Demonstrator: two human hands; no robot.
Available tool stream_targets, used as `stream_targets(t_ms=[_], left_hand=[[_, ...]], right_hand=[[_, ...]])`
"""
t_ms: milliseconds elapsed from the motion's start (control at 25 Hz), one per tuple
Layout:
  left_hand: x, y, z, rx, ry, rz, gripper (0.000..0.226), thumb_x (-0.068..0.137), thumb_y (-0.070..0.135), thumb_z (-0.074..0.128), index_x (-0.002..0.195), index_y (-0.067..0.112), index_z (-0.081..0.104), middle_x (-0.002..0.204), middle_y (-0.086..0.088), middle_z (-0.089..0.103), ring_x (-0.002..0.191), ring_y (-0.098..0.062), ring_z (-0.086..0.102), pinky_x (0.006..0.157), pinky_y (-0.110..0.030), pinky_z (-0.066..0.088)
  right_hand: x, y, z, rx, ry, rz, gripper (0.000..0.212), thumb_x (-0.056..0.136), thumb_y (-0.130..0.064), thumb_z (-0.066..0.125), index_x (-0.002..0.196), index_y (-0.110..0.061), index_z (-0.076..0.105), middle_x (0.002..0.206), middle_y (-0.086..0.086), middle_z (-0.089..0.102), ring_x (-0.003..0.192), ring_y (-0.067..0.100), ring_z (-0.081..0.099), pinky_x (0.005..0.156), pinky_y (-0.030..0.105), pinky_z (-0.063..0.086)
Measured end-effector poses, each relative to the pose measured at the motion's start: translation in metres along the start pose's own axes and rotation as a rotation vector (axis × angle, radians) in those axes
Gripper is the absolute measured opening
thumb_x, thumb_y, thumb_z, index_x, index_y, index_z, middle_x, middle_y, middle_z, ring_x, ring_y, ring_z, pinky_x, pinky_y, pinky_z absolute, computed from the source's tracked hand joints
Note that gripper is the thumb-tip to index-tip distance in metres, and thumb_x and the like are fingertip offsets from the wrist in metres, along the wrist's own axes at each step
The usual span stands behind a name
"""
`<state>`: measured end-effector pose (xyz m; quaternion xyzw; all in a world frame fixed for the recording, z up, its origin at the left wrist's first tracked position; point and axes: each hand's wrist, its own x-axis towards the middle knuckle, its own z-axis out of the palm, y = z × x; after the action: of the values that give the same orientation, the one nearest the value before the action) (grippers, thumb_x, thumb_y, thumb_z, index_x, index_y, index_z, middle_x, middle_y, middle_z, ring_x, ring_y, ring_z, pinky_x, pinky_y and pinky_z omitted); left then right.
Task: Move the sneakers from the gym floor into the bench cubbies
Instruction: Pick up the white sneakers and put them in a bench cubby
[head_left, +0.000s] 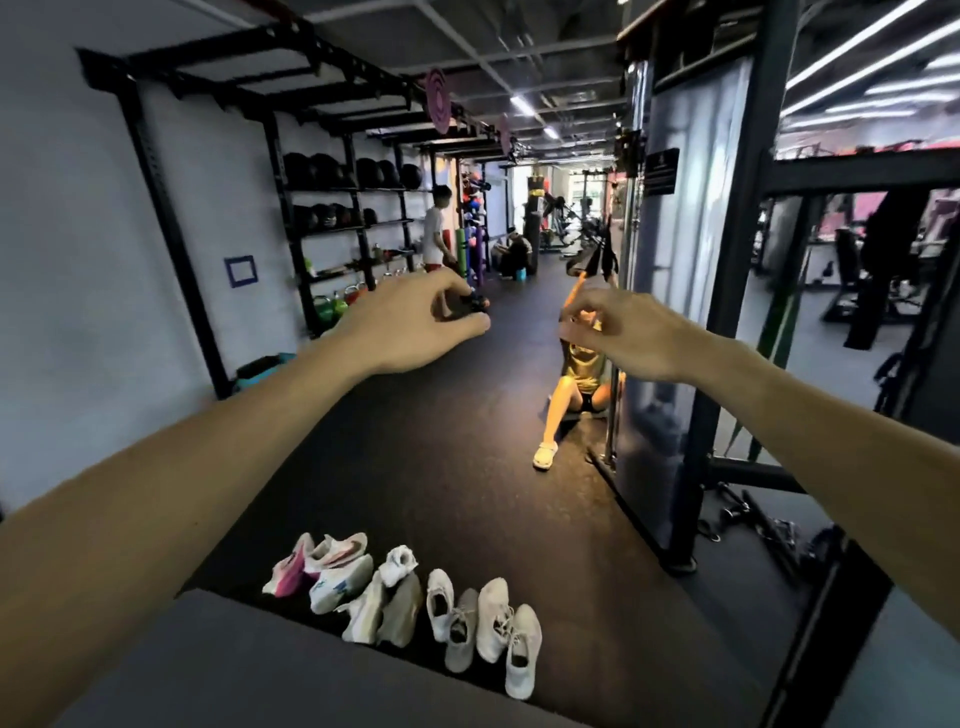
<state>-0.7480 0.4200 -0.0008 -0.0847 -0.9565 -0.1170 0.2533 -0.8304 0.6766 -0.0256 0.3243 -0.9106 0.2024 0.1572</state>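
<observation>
The sneakers (415, 608), mostly white with one pink pair at the left, lie in a loose row on the black floor (467, 441), just beyond the grey bench (208, 665) edge. No cubbies show. Above them the left hand (410, 325) and right hand (618, 332) reach forward with loosely curled fingers, holding nothing. A wall rack (337, 208) holds dark balls.

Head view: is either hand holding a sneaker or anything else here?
Nothing is held. The left hand and right hand hang in the air with loosely curled fingers; the sneakers lie on the floor.
</observation>
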Motion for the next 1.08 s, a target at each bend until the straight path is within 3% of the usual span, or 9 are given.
stream_targets(t_ms=[120, 280, 440, 600, 720, 920, 1080], left_hand=[[0.058, -0.036, 0.05, -0.036, -0.046, 0.023, 0.054, 0.08, 0.071, 0.05, 0.121, 0.037, 0.053, 0.129, 0.003, 0.055, 0.115, -0.019, 0.051, 0.092, -0.039, 0.044], [0.137, -0.091, 0.115, -0.064, -0.041, 0.037, 0.055, 0.081, 0.069, 0.05, 0.125, 0.036, 0.052, 0.129, 0.003, 0.054, 0.116, -0.018, 0.051, 0.083, -0.03, 0.036], [0.205, -0.143, 0.174, -0.082, -0.1, -0.008, 0.059, 0.079, 0.072, 0.049, 0.126, 0.036, 0.05, 0.131, 0.002, 0.052, 0.116, -0.02, 0.051, 0.089, -0.038, 0.044], [0.251, -0.2, 0.246, -0.086, -0.216, -0.055, 0.059, 0.08, 0.071, 0.049, 0.128, 0.037, 0.047, 0.134, 0.003, 0.05, 0.116, -0.019, 0.051, 0.084, -0.037, 0.043], [0.281, -0.245, 0.308, -0.116, -0.28, -0.067, 0.057, 0.081, 0.069, 0.051, 0.127, 0.036, 0.048, 0.134, 0.002, 0.05, 0.116, -0.019, 0.051, 0.083, -0.036, 0.043], [0.301, -0.323, 0.449, -0.201, -0.436, -0.07, 0.05, 0.082, 0.066, 0.052, 0.124, 0.039, 0.048, 0.135, 0.004, 0.05, 0.119, -0.018, 0.051, 0.092, -0.04, 0.043], [0.288, -0.369, 0.58, -0.285, -0.636, -0.131, 0.053, 0.079, 0.068, 0.052, 0.124, 0.039, 0.048, 0.132, 0.003, 0.051, 0.118, -0.019, 0.05, 0.095, -0.045, 0.044]], right_hand=[[0.053, 0.039, 0.029, -0.037, 0.009, 0.021, 0.056, 0.091, -0.058, 0.042, 0.13, -0.019, 0.051, 0.133, 0.007, 0.053, 0.119, 0.023, 0.05, 0.099, 0.035, 0.038], [0.135, 0.103, 0.078, -0.035, -0.001, 0.052, 0.056, 0.091, -0.059, 0.043, 0.13, -0.02, 0.05, 0.126, 0.01, 0.057, 0.115, 0.024, 0.052, 0.097, 0.039, 0.041], [0.21, 0.152, 0.131, -0.023, -0.027, 0.088, 0.058, 0.09, -0.062, 0.042, 0.131, -0.022, 0.048, 0.129, 0.01, 0.056, 0.115, 0.026, 0.053, 0.092, 0.035, 0.04], [0.272, 0.191, 0.205, 0.01, -0.103, 0.129, 0.054, 0.09, -0.06, 0.044, 0.128, -0.023, 0.051, 0.125, 0.004, 0.056, 0.111, 0.021, 0.053, 0.088, 0.033, 0.039], [0.306, 0.221, 0.264, 0.019, -0.147, 0.186, 0.051, 0.09, -0.061, 0.043, 0.126, -0.026, 0.05, 0.117, 0.002, 0.057, 0.101, 0.019, 0.056, 0.084, 0.037, 0.044], [0.342, 0.281, 0.397, 0.007, -0.205, 0.321, 0.046, 0.09, -0.059, 0.043, 0.124, -0.029, 0.05, 0.123, 0.005, 0.058, 0.1, 0.025, 0.057, 0.077, 0.038, 0.044], [0.336, 0.333, 0.527, 0.003, -0.314, 0.415, 0.048, 0.091, -0.059, 0.044, 0.132, -0.034, 0.044, 0.136, 0.001, 0.05, 0.115, 0.023, 0.053, 0.084, 0.04, 0.043]])
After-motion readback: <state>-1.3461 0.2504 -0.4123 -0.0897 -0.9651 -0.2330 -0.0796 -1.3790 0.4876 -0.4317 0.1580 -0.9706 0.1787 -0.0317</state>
